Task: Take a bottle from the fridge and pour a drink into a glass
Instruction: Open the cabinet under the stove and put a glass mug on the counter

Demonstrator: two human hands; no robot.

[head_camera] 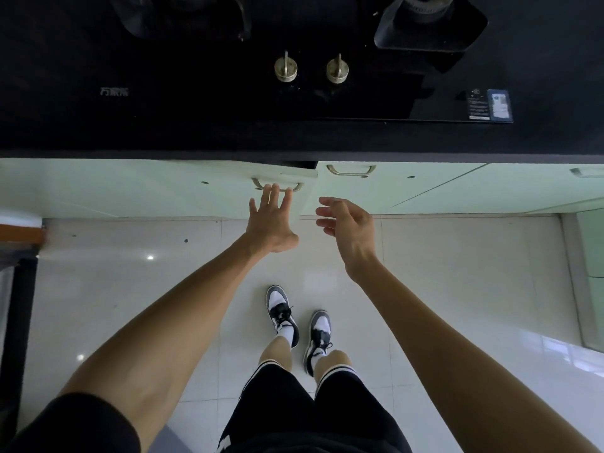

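At the worktop [196,135], our left hand [271,223] laid straight fingers [269,194] on the handle [298,187] of a door [228,191] standing ajar; our right hand [349,227] hung relaxed, holding nothing. No fridge, bottle or glass showed. We judged the fetching unstarted; next we needed the fridge.

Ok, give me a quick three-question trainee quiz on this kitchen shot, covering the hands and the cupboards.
1. True or false: the right hand holds a bottle.
2. How many knobs are on the stove?
3. The fingertips of the left hand reach: A the handle of the slightly open cupboard door; B a knob; C the floor.
Key: 1 false; 2 two; 3 A.
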